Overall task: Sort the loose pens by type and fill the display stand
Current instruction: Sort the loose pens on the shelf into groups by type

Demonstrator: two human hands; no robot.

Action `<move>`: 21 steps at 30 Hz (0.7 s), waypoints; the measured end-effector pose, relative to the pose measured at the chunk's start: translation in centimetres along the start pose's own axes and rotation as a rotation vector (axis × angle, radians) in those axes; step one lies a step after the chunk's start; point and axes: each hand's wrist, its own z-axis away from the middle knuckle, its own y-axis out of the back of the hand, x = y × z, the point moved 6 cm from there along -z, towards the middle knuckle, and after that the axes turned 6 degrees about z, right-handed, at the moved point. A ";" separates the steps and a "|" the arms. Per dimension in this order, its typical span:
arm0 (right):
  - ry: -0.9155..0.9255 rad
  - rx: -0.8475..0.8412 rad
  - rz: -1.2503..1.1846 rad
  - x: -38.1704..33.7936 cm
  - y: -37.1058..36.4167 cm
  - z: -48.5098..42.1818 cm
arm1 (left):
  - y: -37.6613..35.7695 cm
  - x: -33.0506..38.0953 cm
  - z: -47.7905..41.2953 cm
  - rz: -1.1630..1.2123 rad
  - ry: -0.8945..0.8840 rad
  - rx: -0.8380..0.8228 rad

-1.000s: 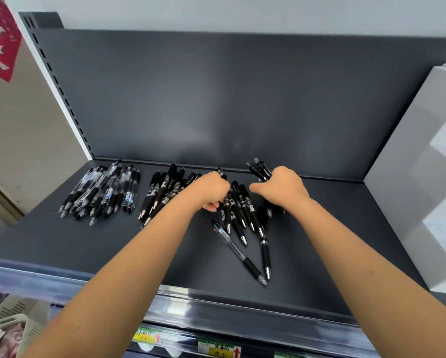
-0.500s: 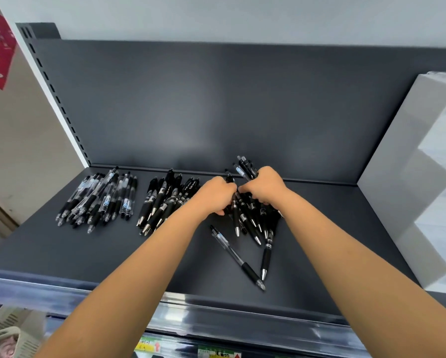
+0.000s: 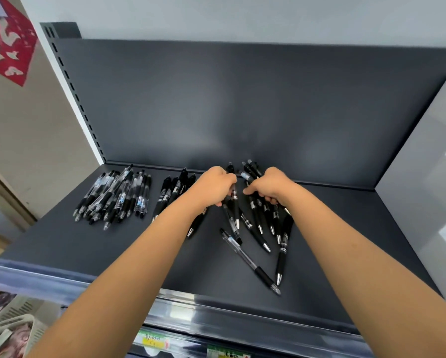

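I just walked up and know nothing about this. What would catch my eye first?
Both the left hand and right hand grip a jumbled heap of black pens at the middle back of the dark shelf. To its left lie two tidier piles: clear-barrelled pens at the far left, a black pile beside them. One clear pen lies alone nearer the front edge.
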 end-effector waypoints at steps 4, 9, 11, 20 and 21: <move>0.072 0.120 -0.229 -0.5 1.8 0.9 | 1.6 -0.6 0.5 0.193 0.004 0.008; 0.166 0.028 -0.536 -3.2 -0.6 3.7 | 4.4 -1.1 2.1 0.327 -0.037 -0.001; 0.172 -0.042 -0.653 -4.5 -2.2 4.7 | 5.9 -1.4 2.5 0.358 -0.064 -0.014; 0.138 -0.018 -0.784 -9.3 -7.1 5.7 | 12.3 -4.6 0.3 0.125 -0.057 -0.093; 0.091 -0.003 -0.819 -9.3 -7.8 5.5 | 12.4 -5.1 -0.3 0.074 -0.051 -0.120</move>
